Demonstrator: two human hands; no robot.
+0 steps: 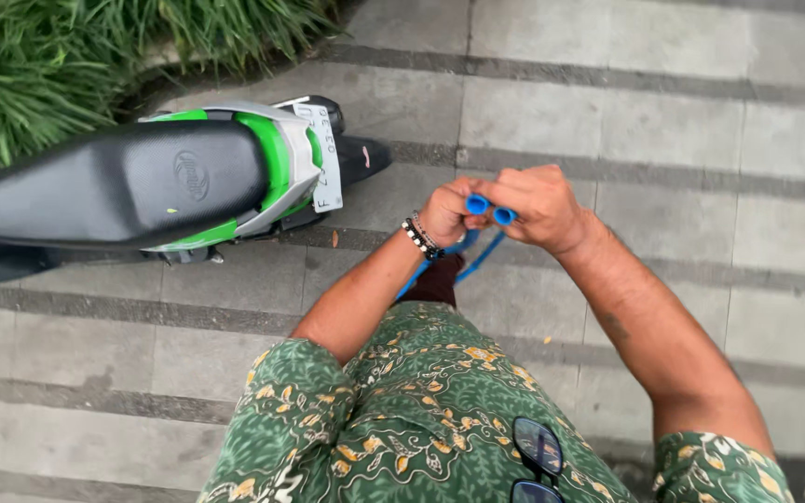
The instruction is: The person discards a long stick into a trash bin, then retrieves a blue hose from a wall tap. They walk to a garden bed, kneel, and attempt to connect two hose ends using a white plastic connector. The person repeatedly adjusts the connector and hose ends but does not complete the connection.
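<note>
- Soft, even daylight, bright without harshness; nothing casts a hard-edged shadow
- A faint dull sheen lies on the black padded scooter seat (123,182) at far left
- Only a weak shadow sits under the scooter on the grey stone paving slabs (663,140)
- Focus is sharp throughout
- Paving lines bend slightly toward the edges, a wide-lens effect
- No glare or motion blur
</note>
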